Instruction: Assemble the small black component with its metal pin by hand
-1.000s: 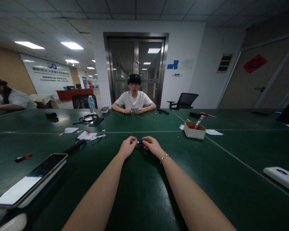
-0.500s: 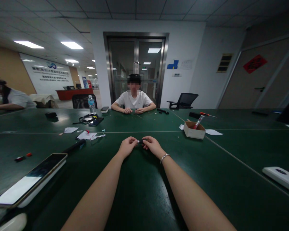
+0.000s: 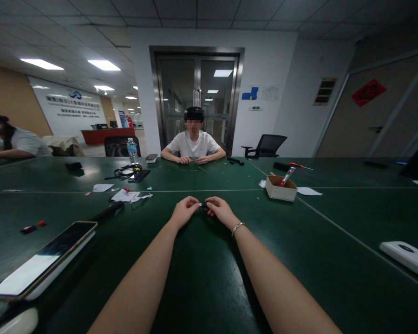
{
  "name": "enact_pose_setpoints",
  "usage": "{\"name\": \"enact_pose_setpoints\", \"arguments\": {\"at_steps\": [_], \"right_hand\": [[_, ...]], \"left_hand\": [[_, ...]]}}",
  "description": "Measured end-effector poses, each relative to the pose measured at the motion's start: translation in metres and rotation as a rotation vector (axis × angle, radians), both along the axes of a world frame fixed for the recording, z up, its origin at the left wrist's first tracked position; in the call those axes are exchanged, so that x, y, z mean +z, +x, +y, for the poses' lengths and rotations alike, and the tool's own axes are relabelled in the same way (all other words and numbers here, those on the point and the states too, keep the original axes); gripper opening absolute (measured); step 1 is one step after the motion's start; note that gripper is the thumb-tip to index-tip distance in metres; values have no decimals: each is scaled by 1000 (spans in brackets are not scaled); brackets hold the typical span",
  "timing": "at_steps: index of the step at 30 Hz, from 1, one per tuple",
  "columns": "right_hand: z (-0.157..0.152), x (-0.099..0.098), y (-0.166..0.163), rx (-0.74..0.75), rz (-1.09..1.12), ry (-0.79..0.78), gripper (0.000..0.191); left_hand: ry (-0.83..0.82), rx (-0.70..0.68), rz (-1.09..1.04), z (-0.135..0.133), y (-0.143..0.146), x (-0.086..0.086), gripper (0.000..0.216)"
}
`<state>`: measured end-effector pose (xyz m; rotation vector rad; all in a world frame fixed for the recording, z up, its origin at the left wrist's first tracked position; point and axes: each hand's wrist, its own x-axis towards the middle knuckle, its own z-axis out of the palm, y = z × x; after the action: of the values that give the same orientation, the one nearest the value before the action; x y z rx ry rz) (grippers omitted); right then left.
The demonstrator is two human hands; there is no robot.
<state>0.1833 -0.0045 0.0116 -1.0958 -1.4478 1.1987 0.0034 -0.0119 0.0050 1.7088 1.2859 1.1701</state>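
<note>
Between my two hands is a small dark cylindrical piece with a silvery end (image 3: 202, 204); its exact kind is too small to make out. My left hand (image 3: 186, 210) pinches the silvery end at its fingertips. From the other side my right hand (image 3: 220, 210) grips the dark end between thumb and fingers. Both hands are held just over the green table (image 3: 202, 269), and a silver bracelet (image 3: 238, 228) circles my right wrist.
Ahead on the right stands an open carton (image 3: 281, 190) with a tube in it. Left lie paper scraps (image 3: 125, 196), a dark rod-like object (image 3: 106, 212) and a phone (image 3: 45, 260) on a white block. Across the table sits a person (image 3: 194, 144). A white device (image 3: 407, 257) lies far right.
Almost nothing differs. My left fingers have shifted very slightly on the small piece; both hands stay in the same place.
</note>
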Motion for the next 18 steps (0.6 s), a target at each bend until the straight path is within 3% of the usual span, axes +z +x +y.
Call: {"name": "enact_pose_setpoints", "arguments": {"at_steps": [9, 18], "right_hand": [[-2, 2, -1, -7, -15, -3, 13], [-2, 3, -2, -7, 6, -15, 13]], "left_hand": [[-3, 24, 26, -4, 1, 6, 22], [17, -12, 0, 3, 0, -3, 27]]}}
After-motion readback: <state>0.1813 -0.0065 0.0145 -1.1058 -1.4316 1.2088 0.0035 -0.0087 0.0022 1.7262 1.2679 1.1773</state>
